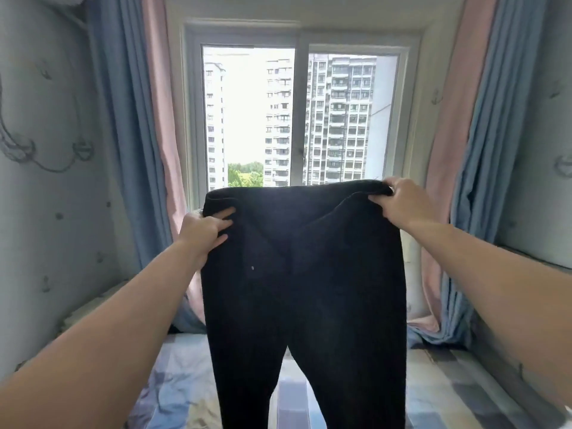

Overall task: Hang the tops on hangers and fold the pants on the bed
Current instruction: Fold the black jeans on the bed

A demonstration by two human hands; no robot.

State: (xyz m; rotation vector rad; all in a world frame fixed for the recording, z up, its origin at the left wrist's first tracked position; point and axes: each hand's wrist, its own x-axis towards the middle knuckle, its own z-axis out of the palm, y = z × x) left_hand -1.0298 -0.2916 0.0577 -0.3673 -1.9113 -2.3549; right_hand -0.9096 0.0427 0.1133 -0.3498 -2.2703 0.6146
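A pair of black pants (pixel 306 274) hangs spread out in the air in front of the window, waistband up, both legs dropping past the bottom of the view. My left hand (pixel 202 230) grips the left end of the waistband. My right hand (pixel 402 202) grips the right end, held a little higher. Under the pants lies the bed (pixel 173 385) with a blue, grey and white patchwork sheet. No tops or hangers are in view.
A big window (pixel 297 116) fills the far wall, flanked by pink and blue curtains (pixel 148 150) on both sides. Padded grey walls (pixel 46 212) close in on the left and right of the bed.
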